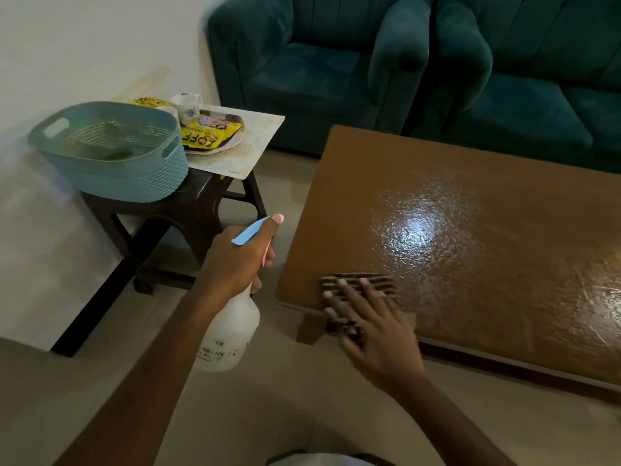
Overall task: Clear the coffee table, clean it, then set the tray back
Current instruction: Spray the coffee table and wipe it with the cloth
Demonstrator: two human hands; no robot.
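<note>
The brown wooden coffee table (pixel 470 156) has nothing on it but a dark striped cloth (pixel 356 280) at its near left corner. The right hand (pixel 369 321) lies flat on the cloth, fingers straight and spread, pressing it onto the wood. The left hand (pixel 235 260) is curled round the neck of a white plastic spray bottle (pixel 232 331) with a blue and pink trigger. It holds the bottle in the air just off the table's left edge. A wet shiny patch (pixel 420 230) sits in the middle of the table top. It looks like spray that is not wiped yet.

So the clearing looks done and the cleaning is partway. The flat cream tray (pixel 265 129) sits on a dark wooden stool (pixel 188 210), well apart from the table's left edge. On the tray are a plate with a yellow snack packet (pixel 210 136) and a white cup (pixel 188 104). A blue-green plastic basket (pixel 111 156) sits at the stool's left edge. Left to do: wipe the wet patch, then put the tray back.
</note>
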